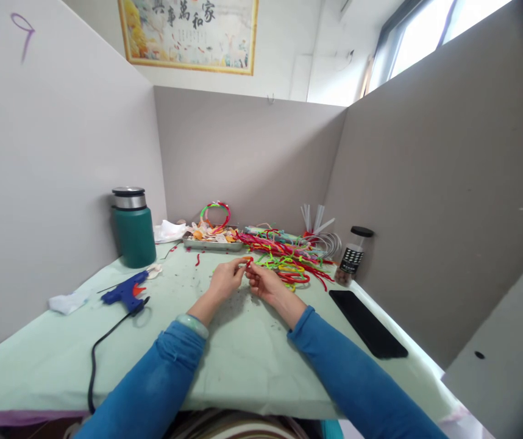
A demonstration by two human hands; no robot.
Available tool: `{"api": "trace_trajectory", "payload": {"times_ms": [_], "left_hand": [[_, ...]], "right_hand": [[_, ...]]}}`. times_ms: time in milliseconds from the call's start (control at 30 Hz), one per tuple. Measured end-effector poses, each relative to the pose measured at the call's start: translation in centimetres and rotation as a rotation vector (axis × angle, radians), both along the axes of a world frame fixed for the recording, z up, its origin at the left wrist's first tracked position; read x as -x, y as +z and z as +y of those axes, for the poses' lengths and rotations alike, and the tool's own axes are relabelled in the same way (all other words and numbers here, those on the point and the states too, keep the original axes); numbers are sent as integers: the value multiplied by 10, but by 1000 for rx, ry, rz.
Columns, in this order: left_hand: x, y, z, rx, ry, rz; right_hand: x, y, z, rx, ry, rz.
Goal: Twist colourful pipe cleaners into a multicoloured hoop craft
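Note:
My left hand [227,281] and my right hand [266,285] meet above the middle of the table, fingertips pinched together. Between them is a small red fuzzy pipe cleaner piece [249,263], with a bit of orange beside it; its full shape is hidden by my fingers. Just beyond my right hand lies a heap of red, green and pink pipe cleaners [270,242]. Scissors with red and yellow parts seem to lie among them, partly covered. A short red scrap [198,260] rests on the cloth past my left hand.
On the left stand a green bottle [136,236] and a blue glue gun [127,292] with its black cord. A metal tray [213,246] of small pieces sits at the back. To the right are a black-lidded jar [353,259] and a black flat slab [366,323]. Grey partitions enclose the table.

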State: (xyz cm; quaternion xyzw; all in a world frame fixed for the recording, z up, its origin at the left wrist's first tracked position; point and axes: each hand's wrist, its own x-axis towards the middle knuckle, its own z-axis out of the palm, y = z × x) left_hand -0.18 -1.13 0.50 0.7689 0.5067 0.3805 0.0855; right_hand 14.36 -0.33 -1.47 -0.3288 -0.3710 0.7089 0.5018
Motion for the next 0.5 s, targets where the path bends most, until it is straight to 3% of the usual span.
{"api": "trace_trajectory", "payload": {"times_ms": [133,500], "left_hand": [[1,-1,1,3,31,-4],[-1,1,-4,-28,-3,65]], "right_hand": [[0,-1,0,-47,-76,-63],[0,1,0,-43,-15,-49]]}}
